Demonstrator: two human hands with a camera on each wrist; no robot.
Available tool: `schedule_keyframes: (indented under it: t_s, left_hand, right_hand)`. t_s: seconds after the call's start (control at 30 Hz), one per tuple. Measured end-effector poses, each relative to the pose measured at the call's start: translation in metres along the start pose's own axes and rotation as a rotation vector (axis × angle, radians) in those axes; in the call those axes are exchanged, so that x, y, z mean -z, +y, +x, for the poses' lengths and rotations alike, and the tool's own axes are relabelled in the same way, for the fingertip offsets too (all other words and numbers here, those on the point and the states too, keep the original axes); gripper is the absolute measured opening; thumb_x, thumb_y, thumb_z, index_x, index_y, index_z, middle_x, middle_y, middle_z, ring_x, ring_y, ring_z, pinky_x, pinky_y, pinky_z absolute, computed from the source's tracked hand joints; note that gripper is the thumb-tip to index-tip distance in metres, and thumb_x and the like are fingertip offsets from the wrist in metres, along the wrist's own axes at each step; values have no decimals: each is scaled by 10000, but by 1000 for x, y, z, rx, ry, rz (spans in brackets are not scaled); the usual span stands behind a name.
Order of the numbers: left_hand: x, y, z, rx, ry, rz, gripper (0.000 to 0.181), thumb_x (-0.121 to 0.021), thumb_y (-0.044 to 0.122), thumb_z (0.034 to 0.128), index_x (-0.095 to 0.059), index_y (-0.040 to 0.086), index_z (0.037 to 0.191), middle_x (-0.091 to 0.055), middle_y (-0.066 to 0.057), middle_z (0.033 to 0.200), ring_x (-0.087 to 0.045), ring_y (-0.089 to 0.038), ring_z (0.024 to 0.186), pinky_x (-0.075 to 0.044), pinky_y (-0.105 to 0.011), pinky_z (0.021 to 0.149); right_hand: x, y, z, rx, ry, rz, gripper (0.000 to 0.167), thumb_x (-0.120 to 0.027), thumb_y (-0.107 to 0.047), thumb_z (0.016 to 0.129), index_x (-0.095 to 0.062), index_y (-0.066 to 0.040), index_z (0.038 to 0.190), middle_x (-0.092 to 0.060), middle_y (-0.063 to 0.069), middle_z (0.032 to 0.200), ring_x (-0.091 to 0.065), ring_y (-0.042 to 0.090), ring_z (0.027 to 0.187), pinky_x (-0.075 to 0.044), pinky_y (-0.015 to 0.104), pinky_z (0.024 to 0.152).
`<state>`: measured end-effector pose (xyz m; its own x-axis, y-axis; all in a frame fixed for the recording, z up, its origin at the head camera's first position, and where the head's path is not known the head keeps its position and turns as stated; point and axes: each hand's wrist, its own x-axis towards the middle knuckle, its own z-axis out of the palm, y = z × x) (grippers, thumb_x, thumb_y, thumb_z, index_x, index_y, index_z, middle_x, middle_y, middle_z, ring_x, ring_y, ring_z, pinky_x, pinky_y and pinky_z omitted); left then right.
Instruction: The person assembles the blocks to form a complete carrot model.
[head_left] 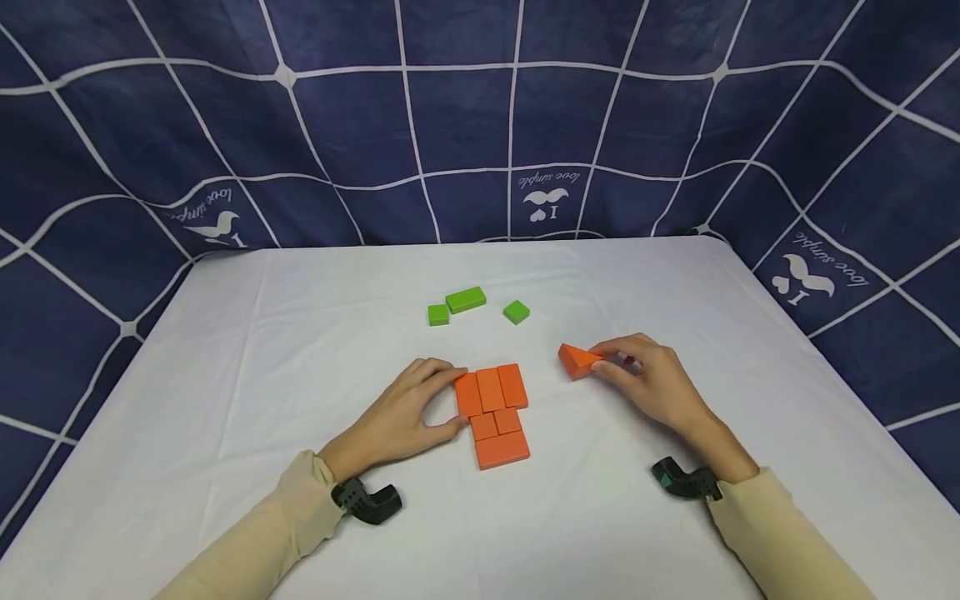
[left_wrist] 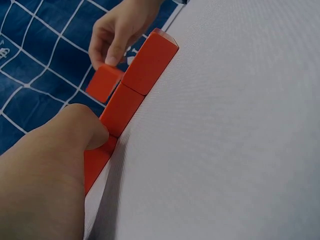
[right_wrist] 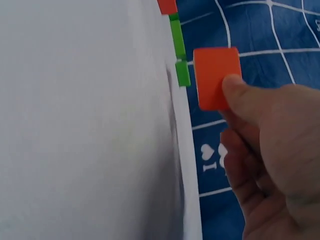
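Observation:
My right hand (head_left: 654, 379) pinches an orange triangular block (head_left: 576, 362) between thumb and fingers, to the right of a group of orange blocks. In the right wrist view one flat, squarish face of that triangular block (right_wrist: 212, 77) shows, with the thumb on it. My left hand (head_left: 408, 408) is at the group's left side, its thumb and index finger at the two ends of the upper-left orange rectangular block (head_left: 468, 395). The other orange blocks (head_left: 502, 450) lie flat, pressed together. In the left wrist view the thumb (left_wrist: 90, 127) covers part of the row's side.
Beyond the orange group lie a green rectangular block (head_left: 466, 300), a small green block (head_left: 438, 315) beside it and another green block (head_left: 516, 312) to the right. A white cloth (head_left: 337, 333) covers the table. Dark blue checked fabric (head_left: 465, 125) hangs behind and at both sides.

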<state>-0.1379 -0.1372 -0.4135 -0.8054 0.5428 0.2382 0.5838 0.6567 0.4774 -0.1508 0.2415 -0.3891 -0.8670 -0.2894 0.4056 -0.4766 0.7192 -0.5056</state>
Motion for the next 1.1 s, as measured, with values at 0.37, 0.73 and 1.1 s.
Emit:
schedule_keyframes:
  t_s: [0.37, 0.73, 1.1]
  left_hand:
    - [-1, -1, 1, -3, -1, 0, 637, -739, 430, 894, -597, 123, 1434, -577, 14, 1364, -499, -157, 1288, -443, -425, 1129]
    - [-1, -1, 1, 2, -5, -11, 630, -740, 426, 895, -597, 125, 1430, -570, 19, 1363, -493, -151, 1296, -440, -417, 1135]
    - [-1, -1, 1, 2, -5, -9, 631, -743, 431, 892, -600, 127, 1426, -572, 19, 1357, -494, -151, 1294, -446, -419, 1129]
  right_hand:
    - [-11, -34, -5, 220, -161, 265, 292, -834, -76, 848, -788, -215, 1100, -739, -110, 1013, -641, 140, 935, -509, 236, 792]
    - [-24, -68, -15, 329, -400, 378, 214, -803, -246, 903, -781, -287, 1112, -716, -180, 1063, -648, 45, 1036, -546, 270, 916]
    - [-36, -76, -19, 424, -396, 247, 173, -802, -273, 910, -786, -297, 1081, -703, -251, 1053, -595, 2, 1069, -519, 248, 939]
